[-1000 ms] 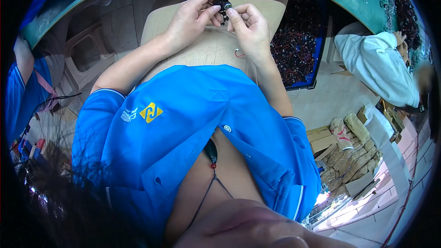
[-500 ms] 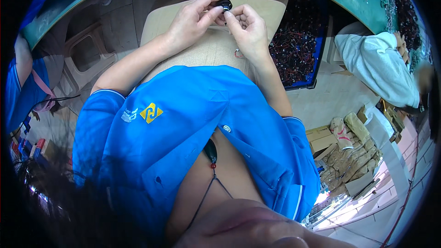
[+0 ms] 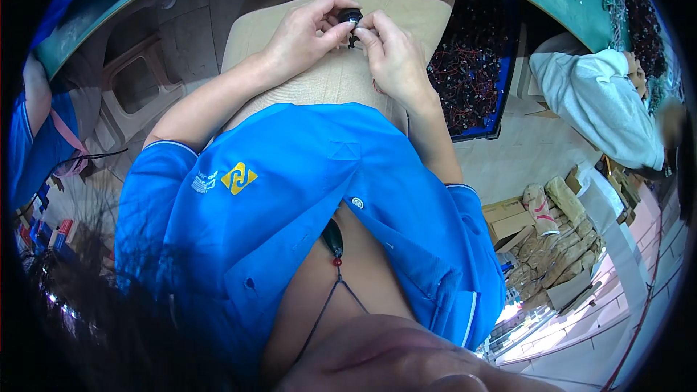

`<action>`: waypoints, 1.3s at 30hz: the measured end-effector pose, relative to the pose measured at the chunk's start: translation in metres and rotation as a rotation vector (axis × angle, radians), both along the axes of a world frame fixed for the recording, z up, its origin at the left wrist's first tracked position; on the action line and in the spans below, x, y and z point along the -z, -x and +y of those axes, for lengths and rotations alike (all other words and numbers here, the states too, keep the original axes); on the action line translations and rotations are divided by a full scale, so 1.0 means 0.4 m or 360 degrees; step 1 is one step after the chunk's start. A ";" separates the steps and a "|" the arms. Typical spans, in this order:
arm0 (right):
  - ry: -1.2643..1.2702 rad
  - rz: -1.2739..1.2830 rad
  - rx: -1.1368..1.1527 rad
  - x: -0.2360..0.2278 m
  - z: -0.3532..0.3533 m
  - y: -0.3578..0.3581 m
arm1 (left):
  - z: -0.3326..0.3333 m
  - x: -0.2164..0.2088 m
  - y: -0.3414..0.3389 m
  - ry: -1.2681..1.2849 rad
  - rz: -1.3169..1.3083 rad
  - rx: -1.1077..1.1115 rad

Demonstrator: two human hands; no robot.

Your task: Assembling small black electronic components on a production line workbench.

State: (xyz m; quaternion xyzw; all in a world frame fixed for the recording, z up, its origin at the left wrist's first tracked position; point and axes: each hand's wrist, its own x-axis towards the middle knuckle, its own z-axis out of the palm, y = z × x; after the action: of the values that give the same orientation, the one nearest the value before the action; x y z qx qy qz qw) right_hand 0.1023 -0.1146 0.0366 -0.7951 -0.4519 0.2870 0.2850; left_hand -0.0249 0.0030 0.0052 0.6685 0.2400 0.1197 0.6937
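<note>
One blue shirt (image 3: 290,196) fills the middle. One tan lap (image 3: 327,65) lies past it. One dark bin of small wired parts (image 3: 472,65) sits on the right side. Two hands meet over the lap. The left hand (image 3: 301,33) and right hand (image 3: 392,54) both pinch one small black part (image 3: 351,16) between their fingertips.

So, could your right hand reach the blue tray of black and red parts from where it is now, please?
Probably yes: the right hand pinches the small black part with the left hand, but the tray sits just beside it, nothing between.
</note>
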 end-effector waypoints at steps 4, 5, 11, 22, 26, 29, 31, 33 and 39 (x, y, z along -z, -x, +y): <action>0.0058 -0.0180 -0.0002 -0.001 0.008 0.009 | 0.000 0.005 0.000 -0.0174 0.0015 -0.0044; 0.0083 -0.0221 0.0013 -0.001 0.010 0.010 | 0.000 0.006 0.000 -0.0231 0.0017 -0.0057; -0.0021 -0.0136 0.0029 0.006 0.011 0.008 | 0.005 0.021 -0.014 -0.0253 0.0008 -0.0118; 0.0641 -0.0788 0.0562 0.022 -0.220 -0.236 | 0.193 -0.080 -0.135 -0.1038 -0.0199 -0.0233; 0.0434 -0.1367 0.0792 0.071 -0.325 -0.308 | 0.364 -0.058 -0.244 -0.1711 -0.0028 -0.0531; 0.0350 -0.1125 0.0842 0.032 -0.265 -0.280 | 0.508 -0.008 -0.334 -0.2257 0.0104 -0.0749; 0.0276 -0.0880 0.0880 0.014 -0.220 -0.258 | 0.584 0.019 -0.368 -0.2498 0.1039 -0.0438; 0.0277 -0.0857 0.0907 0.027 -0.206 -0.259 | 0.582 -0.066 -0.404 -0.1916 0.1588 -0.0086; 0.0208 -0.0746 0.0874 0.038 -0.164 -0.261 | 0.598 -0.017 -0.327 -0.2617 0.0756 -0.0618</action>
State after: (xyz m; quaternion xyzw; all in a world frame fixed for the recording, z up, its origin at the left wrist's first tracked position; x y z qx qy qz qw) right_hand 0.2067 -0.1803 0.0214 -0.9475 -0.2553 0.0380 0.1887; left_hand 0.1060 0.2421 0.0121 0.9112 0.3252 0.2284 -0.1089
